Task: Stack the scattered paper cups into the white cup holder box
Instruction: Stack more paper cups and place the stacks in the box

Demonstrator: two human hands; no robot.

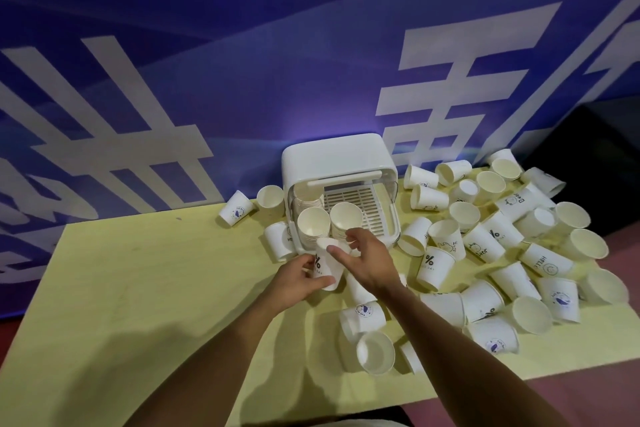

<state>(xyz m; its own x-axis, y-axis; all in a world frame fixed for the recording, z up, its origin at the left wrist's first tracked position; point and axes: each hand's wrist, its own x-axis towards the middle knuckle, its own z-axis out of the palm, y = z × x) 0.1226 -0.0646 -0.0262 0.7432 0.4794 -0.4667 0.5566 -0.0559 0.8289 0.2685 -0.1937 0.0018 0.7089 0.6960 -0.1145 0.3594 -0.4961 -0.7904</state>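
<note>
Both hands on one white paper cup printed with a black percent sign [323, 263], held just in front of the white plastic cup holder box [337, 159] at the far edge of the pale yellow table [138, 288]: my left hand [298, 282] grips its near end, my right hand [369, 262] pinches its far end, thumb across the wall. Two stacks of white paper cups [313, 224] stand side by side inside the box; loose white paper cups [485, 253] lie heaped over the table's right half.

White cups [435, 267] with dark prints, white box [337, 158], pale yellow table [138, 288], blue-and-white banner [242, 62].
</note>
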